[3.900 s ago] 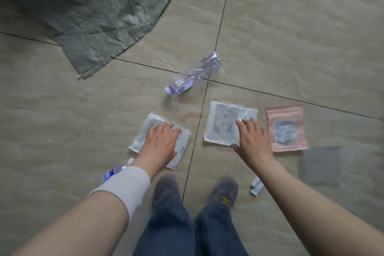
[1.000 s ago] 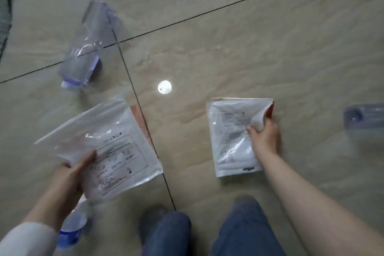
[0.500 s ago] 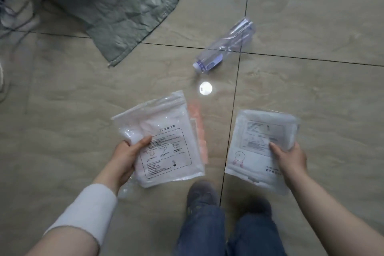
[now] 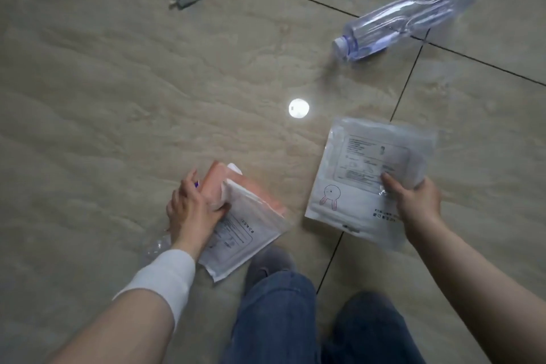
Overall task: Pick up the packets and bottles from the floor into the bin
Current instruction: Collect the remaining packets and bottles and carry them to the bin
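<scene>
Now left hand [image 4: 193,210] clamps white packet [image 4: 245,233] plus pink packet [image 4: 215,183]; right hand [image 4: 416,201] pinches rabbit packet [image 4: 363,174]. I judge them light, floppy, slick; grip edges.

The left hand [image 4: 195,210] grips stacked packets [image 4: 242,224]. The right hand [image 4: 416,204] holds another packet [image 4: 363,177]. Beyond it, a bottle [image 4: 404,18] lies on the floor [image 4: 118,97].

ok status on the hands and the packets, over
Left hand grips white and pink packets. Right hand holds rabbit-print packet. Clear bottle lies on floor. Bin not in view.
</scene>
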A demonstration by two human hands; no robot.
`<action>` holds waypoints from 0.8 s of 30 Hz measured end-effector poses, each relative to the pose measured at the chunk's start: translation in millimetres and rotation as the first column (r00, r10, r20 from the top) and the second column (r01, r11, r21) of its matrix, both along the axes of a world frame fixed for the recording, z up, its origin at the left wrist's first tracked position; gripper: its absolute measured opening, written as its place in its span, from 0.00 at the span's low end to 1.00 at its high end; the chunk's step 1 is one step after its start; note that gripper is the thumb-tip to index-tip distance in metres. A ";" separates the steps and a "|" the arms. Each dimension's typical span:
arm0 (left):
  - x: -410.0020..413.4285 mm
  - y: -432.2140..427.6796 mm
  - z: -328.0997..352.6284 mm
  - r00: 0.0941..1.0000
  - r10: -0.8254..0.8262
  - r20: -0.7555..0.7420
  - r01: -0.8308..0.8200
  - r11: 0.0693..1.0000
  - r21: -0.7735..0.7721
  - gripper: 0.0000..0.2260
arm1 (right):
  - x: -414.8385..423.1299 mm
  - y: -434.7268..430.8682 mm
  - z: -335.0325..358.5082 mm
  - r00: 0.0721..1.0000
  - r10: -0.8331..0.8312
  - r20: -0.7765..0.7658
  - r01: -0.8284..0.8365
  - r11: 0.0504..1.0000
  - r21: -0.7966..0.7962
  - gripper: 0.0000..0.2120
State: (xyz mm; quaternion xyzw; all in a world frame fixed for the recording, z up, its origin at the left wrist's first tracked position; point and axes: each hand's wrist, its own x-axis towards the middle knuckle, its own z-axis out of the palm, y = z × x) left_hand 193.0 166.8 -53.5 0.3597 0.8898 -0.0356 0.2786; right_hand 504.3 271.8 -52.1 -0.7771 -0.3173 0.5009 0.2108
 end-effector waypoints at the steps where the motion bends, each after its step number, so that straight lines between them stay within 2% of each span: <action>1: -3.4 1.0 -2.1 0.999 -0.042 -0.006 0.041 0.998 -0.042 0.37 | 1.6 -1.0 -0.1 1.000 0.008 -0.003 -0.008 1.000 -0.004 0.14; 3: -8.5 5.8 1.9 0.995 -0.094 0.045 0.098 0.989 -0.114 0.34 | 2.8 -1.4 7.7 0.999 0.031 -0.008 -0.031 0.999 -0.020 0.15; 6: -8.3 20.9 26.1 0.980 -0.013 0.197 0.033 0.995 -0.099 0.32 | 5.2 5.1 34.8 0.996 0.088 0.003 -0.087 0.991 -0.101 0.13; 8: -4.5 36.6 49.5 0.959 0.057 0.276 -0.039 0.997 -0.071 0.30 | 10.9 15.7 57.3 0.976 0.214 0.036 -0.207 0.967 -0.147 0.11; 9: -4.5 45.5 59.7 0.939 0.108 0.328 -0.095 0.994 -0.056 0.30 | 14.8 23.0 68.6 0.938 0.340 0.067 -0.325 0.930 -0.172 0.08; 11: -3.5 67.8 81.9 0.871 0.182 0.455 -0.194 0.981 -0.021 0.31 | 22.8 44.8 91.2 0.750 0.641 0.164 -0.603 0.764 -0.230 0.04; 13: 0.7 94.0 105.1 0.816 0.187 0.548 -0.234 0.972 0.017 0.26 | 29.8 74.4 107.6 0.486 0.824 0.291 -0.799 0.554 -0.234 0.06; 15: 5.1 121.8 121.4 0.767 0.172 0.619 -0.258 0.965 0.052 0.17 | 34.5 109.9 116.3 0.232 0.859 0.457 -0.908 0.360 -0.215 0.09; 16: 6.7 137.4 127.8 0.743 0.160 0.651 -0.266 0.962 0.068 0.14 | 35.1 130.2 117.4 0.146 0.833 0.533 -0.935 0.292 -0.200 0.11; 17: 7.0 154.0 130.9 0.717 0.148 0.681 -0.273 0.959 0.079 0.14 | 32.6 151.3 118.2 0.078 0.820 0.567 -0.953 0.228 -0.198 0.12; 19: 5.0 181.8 121.4 0.673 0.155 0.723 -0.322 0.942 0.097 0.28 | 17.2 192.1 117.3 -0.036 0.810 0.585 -0.954 0.147 -0.262 0.11; 20: 3.4 192.1 111.1 0.659 0.180 0.730 -0.363 0.926 0.099 0.32 | 6.0 208.8 114.0 -0.102 0.798 0.594 -0.943 0.112 -0.312 0.10; 21: 2.9 201.5 98.8 0.652 0.200 0.731 -0.403 0.909 0.111 0.29 | -3.3 223.9 106.7 -0.161 0.783 0.601 -0.935 0.075 -0.348 0.10; 24: 10.7 229.0 59.7 0.646 0.208 0.735 -0.465 0.870 0.163 0.19 | -22.7 261.4 76.0 -0.255 0.780 0.572 -0.897 0.030 -0.441 0.13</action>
